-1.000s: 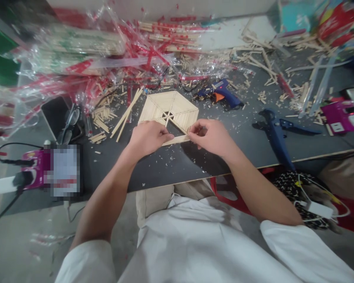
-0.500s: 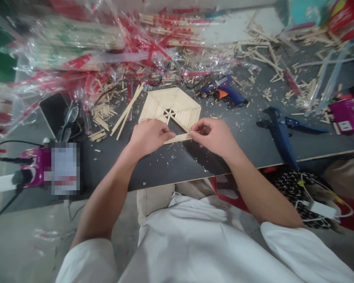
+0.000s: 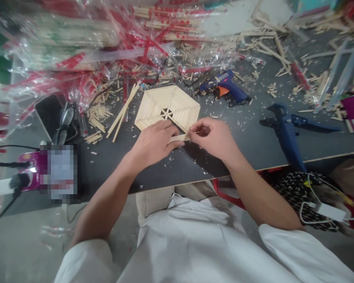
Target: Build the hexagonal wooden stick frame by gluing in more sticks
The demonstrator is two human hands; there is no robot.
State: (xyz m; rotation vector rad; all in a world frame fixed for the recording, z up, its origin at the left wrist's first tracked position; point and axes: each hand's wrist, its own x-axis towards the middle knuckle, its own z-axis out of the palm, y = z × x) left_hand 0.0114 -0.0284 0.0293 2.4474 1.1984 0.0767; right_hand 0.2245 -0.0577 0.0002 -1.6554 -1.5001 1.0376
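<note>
A six-sided panel of pale wooden sticks (image 3: 179, 100) lies on the dark table, with thin spokes crossing at a small hole and a gap on its near side. My left hand (image 3: 155, 142) rests over the panel's near left edge, thumb and fingers closed on the near strip of sticks. At the strip's right end, my right hand (image 3: 211, 136) pinches the near right corner between thumb and fingertips. The parts under my fingers are hidden.
Loose sticks (image 3: 122, 112) lie left of the panel. Behind it is a blue glue gun (image 3: 231, 87); a blue cutter (image 3: 286, 133) lies right. A phone (image 3: 51, 114), glasses (image 3: 65, 122) and power strip (image 3: 32, 171) are left. Plastic wrappers (image 3: 118, 51) cover the back.
My left hand has slid right and slightly toward me along the near edge, uncovering the panel's left corner. My right hand has hardly moved. The view has shifted slightly.
</note>
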